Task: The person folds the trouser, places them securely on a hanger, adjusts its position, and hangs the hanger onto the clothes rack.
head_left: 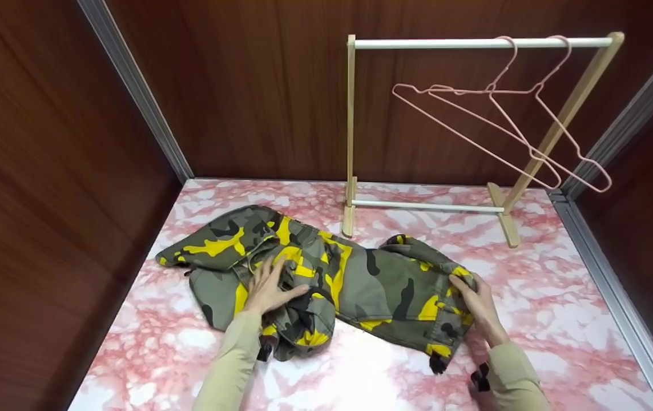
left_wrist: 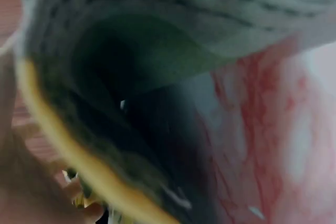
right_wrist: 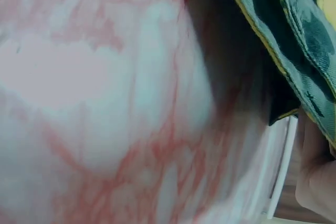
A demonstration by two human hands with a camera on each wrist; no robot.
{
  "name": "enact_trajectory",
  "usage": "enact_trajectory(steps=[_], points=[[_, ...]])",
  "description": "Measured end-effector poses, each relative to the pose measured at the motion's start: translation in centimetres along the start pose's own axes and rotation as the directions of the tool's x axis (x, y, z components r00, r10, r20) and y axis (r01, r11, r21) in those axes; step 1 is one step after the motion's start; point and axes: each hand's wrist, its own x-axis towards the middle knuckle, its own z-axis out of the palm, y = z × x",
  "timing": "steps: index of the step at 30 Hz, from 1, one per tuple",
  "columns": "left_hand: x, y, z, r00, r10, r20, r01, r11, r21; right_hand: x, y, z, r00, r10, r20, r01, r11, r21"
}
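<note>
A camouflage jacket (head_left: 383, 285) in grey, olive, black and yellow lies across the table, bunched at its left part and spread flatter toward the right. My left hand (head_left: 269, 290) rests on the bunched folds, fingers spread and fairly straight. At the jacket's right edge, my right hand (head_left: 479, 305) grips the hem, thumb on top and the other fingers hidden beneath. The left wrist view shows a loose fold of cloth (left_wrist: 157, 3) arching over the tabletop beside the hand (left_wrist: 31, 182). In the right wrist view, the hem (right_wrist: 262, 30) stands raised above the table.
Behind the jacket stands a small wooden rack (head_left: 351, 131) with a white top rail (head_left: 429, 43). Two pink hangers (head_left: 492, 88) hang from its right half. Brown panels (head_left: 235, 114) with metal edges enclose the pink marbled table (head_left: 189, 354).
</note>
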Motion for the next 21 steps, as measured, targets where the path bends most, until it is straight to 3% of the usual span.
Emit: enact_trajectory(steps=[4, 8, 12, 16, 21], points=[[0.8, 0.4, 0.4, 0.993, 0.006, 0.119, -0.003, 1.000, -0.022, 0.9, 0.0, -0.1, 0.981, 0.102, 0.163, -0.133, 0.972, 0.195], [1.5, 0.6, 0.8, 0.992, 0.036, 0.119, -0.032, 0.999, -0.033, 1.5, 0.0, 0.0, 0.963, 0.122, 0.238, -0.208, 0.903, 0.377], [1.9, 0.7, 1.0, 0.994, 0.067, 0.090, -0.055, 0.990, -0.131, 1.5, -0.5, 0.4, 0.979, 0.061, 0.193, -0.139, 0.896, 0.421], [1.8, 1.0, 1.1, 0.991, 0.109, 0.082, -0.089, 0.973, -0.212, 1.2, -1.7, 0.3, 0.996, -0.019, 0.092, -0.015, 0.937, 0.349], [1.2, 1.6, 0.6, 0.976, 0.134, 0.171, -0.088, 0.964, -0.252, 0.4, -3.4, -1.3, 0.997, -0.068, -0.029, 0.074, 0.966, 0.246]])
